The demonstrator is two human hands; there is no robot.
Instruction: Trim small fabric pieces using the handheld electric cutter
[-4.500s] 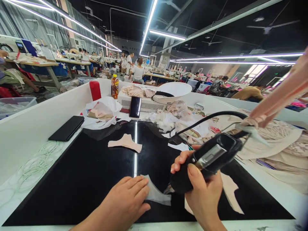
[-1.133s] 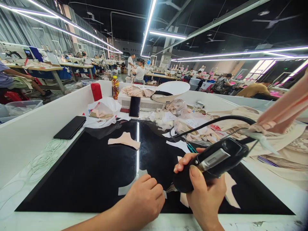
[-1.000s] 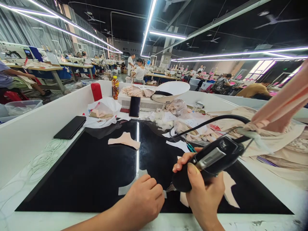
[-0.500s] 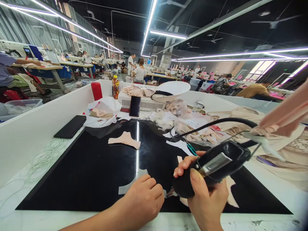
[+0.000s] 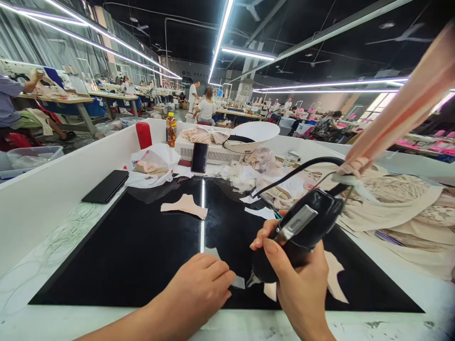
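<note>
My right hand (image 5: 296, 274) is wrapped round a black handheld power tool (image 5: 302, 232), whose metal tip (image 5: 253, 279) points down at the black mat. A cable and a pink cloth strip run up from the tool's rear end. My left hand (image 5: 199, 289) rests on a translucent pale piece (image 5: 238, 282) on the black mat (image 5: 142, 255), fingers bent together and partly covering it; the fingertips are hidden. The tool tip is just right of this piece. A beige fabric piece (image 5: 185, 205) lies farther back, and another (image 5: 336, 277) lies right of my right hand.
A phone (image 5: 199, 157) stands before a white box; a dark tablet (image 5: 105, 186) lies at left beside coiled cord (image 5: 67, 227). A white bag (image 5: 152, 166), a bottle (image 5: 171, 129) and a red object (image 5: 143, 135) stand behind. Fabric piles (image 5: 398, 199) cover the right. People sit beyond.
The tool and my right hand have shifted left, with the tool more upright. My left hand has slid slightly left and now covers more of the pale piece's left part.
</note>
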